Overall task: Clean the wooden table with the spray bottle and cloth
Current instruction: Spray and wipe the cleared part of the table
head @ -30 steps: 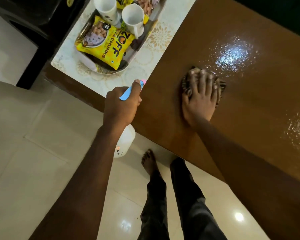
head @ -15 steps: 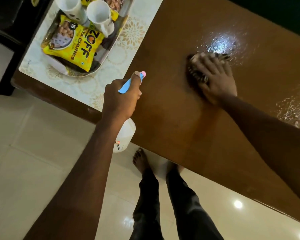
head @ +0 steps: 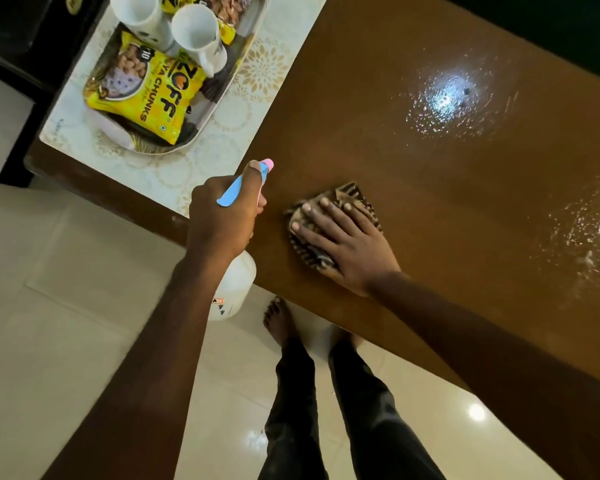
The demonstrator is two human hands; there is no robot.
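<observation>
The brown wooden table [head: 413, 161] shines with wet spray patches at its far middle and right. My left hand [head: 222, 216] grips the spray bottle [head: 234, 289], a white bottle with a blue and pink trigger head, held at the table's near edge. My right hand [head: 347, 244] lies flat with fingers spread on a dark patterned cloth [head: 354, 197], pressing it onto the tabletop close to the near edge, just right of the bottle.
A pale floral mat [head: 257, 77] covers the table's left end. On it stands a tray [head: 205, 128] with a yellow snack packet [head: 153, 98] and two white mugs [head: 196, 32]. Dark furniture stands at the far left. My bare feet are on the tiled floor [head: 49, 306] below the table edge.
My right hand has pulled the cloth back from the wet far patch toward the near edge, closer to the bottle. My left hand still holds the bottle in about the same place.
</observation>
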